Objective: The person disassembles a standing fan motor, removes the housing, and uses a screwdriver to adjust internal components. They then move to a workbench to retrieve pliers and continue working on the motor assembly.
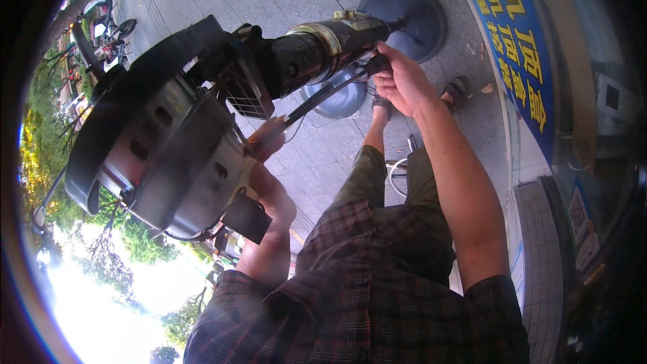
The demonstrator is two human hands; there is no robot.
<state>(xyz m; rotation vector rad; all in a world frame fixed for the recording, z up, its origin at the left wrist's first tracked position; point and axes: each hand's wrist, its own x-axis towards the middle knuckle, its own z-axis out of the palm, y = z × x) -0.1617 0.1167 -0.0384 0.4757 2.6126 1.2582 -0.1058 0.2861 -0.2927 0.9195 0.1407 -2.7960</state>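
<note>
A pedestal fan without visible blades leans across the left and middle. Its dark, slotted motor housing (175, 155) is near me, and its black pole (303, 57) runs to a round base (428, 10). Beside the pole, my right hand (408, 84) is closed around a black cable (327, 98), near a dark piece at its end. My left hand (271, 192) is behind the motor housing, its fingers closed at the cable's near end. The housing and a small dark plate hide part of that hand.
A blue-grey round stool (337, 98) stands on the paving beneath the pole. A blue signboard with yellow lettering (509, 40) and a shop counter line the right side. Motorbikes (111, 27) and trees are at the far left. My sandalled feet are below.
</note>
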